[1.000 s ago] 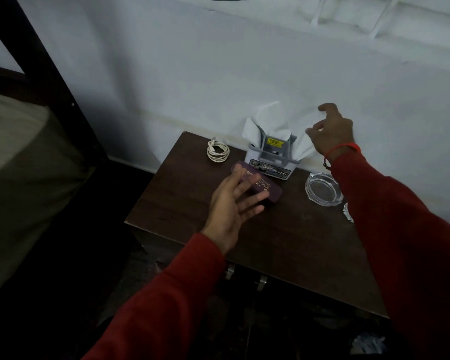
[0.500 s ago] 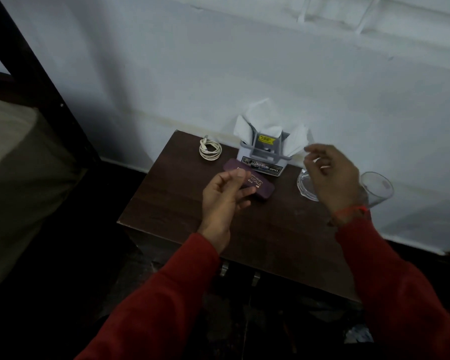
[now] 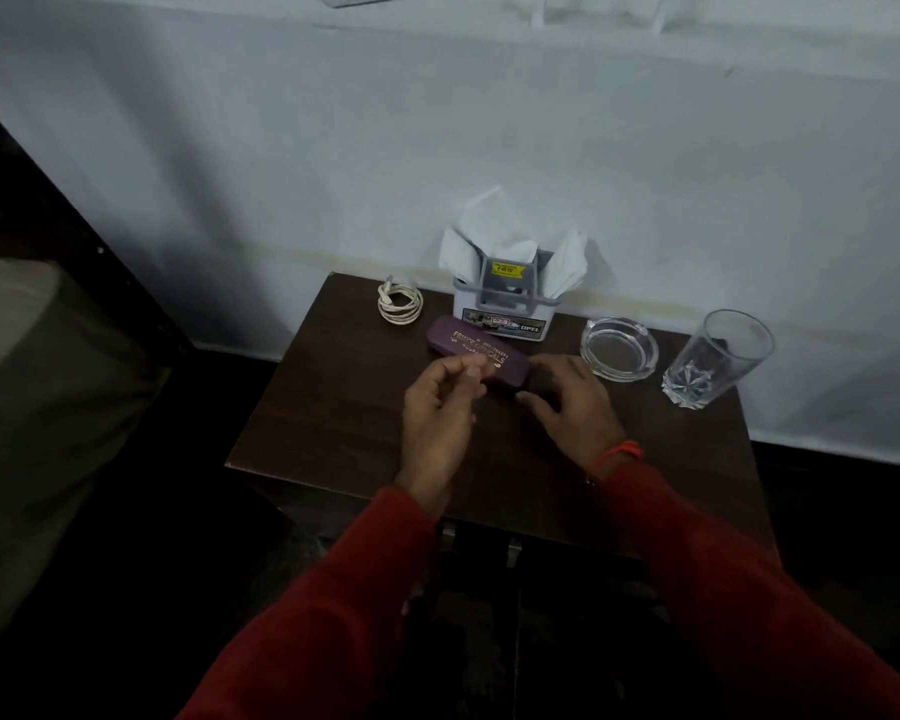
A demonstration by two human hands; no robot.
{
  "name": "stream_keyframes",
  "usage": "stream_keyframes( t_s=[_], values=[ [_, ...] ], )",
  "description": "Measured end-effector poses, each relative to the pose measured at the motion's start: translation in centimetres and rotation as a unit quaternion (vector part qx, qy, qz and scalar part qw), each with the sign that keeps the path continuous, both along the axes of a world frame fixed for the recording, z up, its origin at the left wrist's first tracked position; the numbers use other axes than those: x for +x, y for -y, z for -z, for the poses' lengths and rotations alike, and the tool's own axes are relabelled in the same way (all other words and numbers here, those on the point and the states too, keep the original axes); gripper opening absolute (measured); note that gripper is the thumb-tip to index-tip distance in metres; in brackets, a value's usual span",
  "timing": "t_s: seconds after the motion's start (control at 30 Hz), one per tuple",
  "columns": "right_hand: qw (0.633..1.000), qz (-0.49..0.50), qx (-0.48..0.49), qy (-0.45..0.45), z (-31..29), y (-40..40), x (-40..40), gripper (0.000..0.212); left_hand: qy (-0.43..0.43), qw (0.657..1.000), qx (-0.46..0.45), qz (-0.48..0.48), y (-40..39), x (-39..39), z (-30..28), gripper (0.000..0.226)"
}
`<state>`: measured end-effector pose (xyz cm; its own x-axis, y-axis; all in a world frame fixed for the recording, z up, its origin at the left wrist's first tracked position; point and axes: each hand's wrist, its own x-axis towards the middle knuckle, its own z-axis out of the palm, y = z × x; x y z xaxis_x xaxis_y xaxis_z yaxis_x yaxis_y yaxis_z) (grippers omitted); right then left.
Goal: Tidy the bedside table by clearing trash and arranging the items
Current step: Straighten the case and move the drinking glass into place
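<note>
We see both hands at purple glasses case (image 3: 476,353) on bedside table (image 3: 333,407): left hand (image 3: 440,407) fingers curled, touching case; right hand (image 3: 567,402) fingers curled over case end; grip on it unclear.

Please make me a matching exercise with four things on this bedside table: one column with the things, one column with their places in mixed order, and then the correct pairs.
Things:
1. coiled white cable
2. purple glasses case
3. glass ashtray
4. drinking glass

Places:
A. nearest the table's right edge
B. back left corner of the table
C. between the napkin holder and the drinking glass
D. in front of the napkin holder, at both hands

Pairs: 1-B, 2-D, 3-C, 4-A
</note>
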<state>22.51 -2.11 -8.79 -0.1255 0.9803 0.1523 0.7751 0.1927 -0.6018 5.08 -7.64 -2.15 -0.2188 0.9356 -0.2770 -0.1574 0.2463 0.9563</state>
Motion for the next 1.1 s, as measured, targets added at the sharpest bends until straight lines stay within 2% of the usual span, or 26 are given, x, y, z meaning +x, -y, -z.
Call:
stream_keyframes(
  t_s=[0.07,0.13,0.3,0.57,0.7,0.8,0.87,0.93,1.0,1.1],
  values=[
    [1.0,0.005,-0.009,0.016,0.5,-0.9,-0.9,0.054,-0.007,1.0,-0.003,0.001,-0.1,-0.3,0.3,0.016],
    [0.999,0.007,0.001,0.042,0.7,-1.6,-1.5,0.057,-0.013,1.0,-0.009,-0.001,-0.3,-0.5,0.5,0.016],
    [0.999,-0.024,0.001,0.047,1.3,-2.9,-1.0,0.045,-0.011,1.0,-0.019,0.0,-0.7,-0.8,0.7,0.018],
    [0.996,-0.085,-0.006,0.024,0.7,-3.1,2.4,0.045,-0.014,0.999,-0.027,0.02,-0.6,-0.5,0.6,0.015],
    [0.997,-0.064,-0.001,0.031,-0.4,-2.2,2.8,0.043,-0.015,0.999,-0.026,0.03,-0.2,-0.2,0.4,0.016],
    [0.991,-0.025,0.133,0.011,-3.7,-1.2,3.6,0.032,-0.017,0.999,-0.027,0.04,-0.1,-0.1,0.2,0.017],
    [0.972,0.023,0.235,0.0,-6.3,-0.6,4.8,0.025,-0.018,0.999,-0.025,0.041,-0.1,0.0,0.2,0.017],
    [0.952,0.1,0.288,0.034,-8.3,-0.1,6.7,0.024,-0.012,0.999,-0.02,0.037,-0.1,0.0,0.1,0.017],
    [0.943,0.211,0.247,0.068,-9.0,0.3,8.8,0.038,-0.009,0.999,-0.016,0.036,0.0,0.2,0.1,0.018],
    [0.931,0.326,0.142,0.081,-8.1,1.0,11.0,0.079,-0.012,0.999,-0.015,0.04,0.1,0.4,0.3,0.016]
  ],
)
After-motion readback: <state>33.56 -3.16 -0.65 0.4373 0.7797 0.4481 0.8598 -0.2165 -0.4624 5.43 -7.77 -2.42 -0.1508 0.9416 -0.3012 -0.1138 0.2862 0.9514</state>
